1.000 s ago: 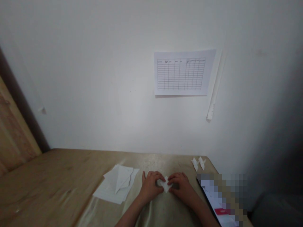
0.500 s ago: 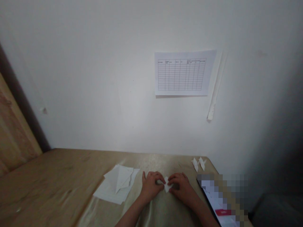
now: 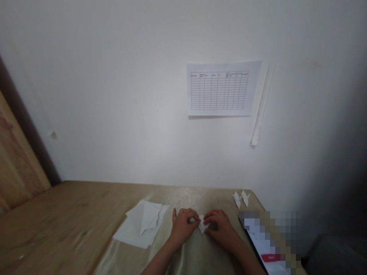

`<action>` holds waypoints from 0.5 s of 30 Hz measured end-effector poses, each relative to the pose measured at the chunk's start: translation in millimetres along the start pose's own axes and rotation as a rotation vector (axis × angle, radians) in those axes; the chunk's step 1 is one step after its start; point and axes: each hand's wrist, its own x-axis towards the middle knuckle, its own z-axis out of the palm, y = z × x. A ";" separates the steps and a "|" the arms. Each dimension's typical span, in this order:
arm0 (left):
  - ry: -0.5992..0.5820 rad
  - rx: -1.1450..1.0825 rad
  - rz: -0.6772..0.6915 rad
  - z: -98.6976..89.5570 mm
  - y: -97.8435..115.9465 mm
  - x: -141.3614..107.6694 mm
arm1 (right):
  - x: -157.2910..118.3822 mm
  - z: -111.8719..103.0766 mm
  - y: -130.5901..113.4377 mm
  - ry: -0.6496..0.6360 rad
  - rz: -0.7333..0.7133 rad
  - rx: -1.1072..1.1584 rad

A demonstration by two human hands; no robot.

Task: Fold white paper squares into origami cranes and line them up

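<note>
A small folded piece of white paper [image 3: 202,224] is between my two hands, low over the table at the front middle. My left hand [image 3: 185,223] pinches its left edge with thumb and fingertips. On the other side my right hand [image 3: 218,223] grips the right edge, its fingers curled over the top and the thumb below. The fingertips cover part of the paper, so its full shape is hidden.
White paper sheets [image 3: 133,231] lie at the left, a folded piece on top. Two small folded paper figures [image 3: 236,199] rest near the back right corner. A lit screen [image 3: 258,233], partly pixelated, is beside my right arm. Behind the table [image 3: 71,214], a printed chart [image 3: 220,89] hangs on the wall.
My left fingertips have closed together slightly at the paper's left edge. The folded paper has stayed almost in place, and nothing else has visibly moved.
</note>
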 end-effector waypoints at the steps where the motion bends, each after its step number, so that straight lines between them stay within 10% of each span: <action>1: 0.002 -0.005 -0.001 0.4 -0.7 0.1 | -0.4 -0.6 -1.4 0.009 -0.010 0.002; 15: 0.010 0.002 -0.002 -0.3 0.3 -2.0 | -1.2 2.0 -12.5 0.072 -0.081 -0.052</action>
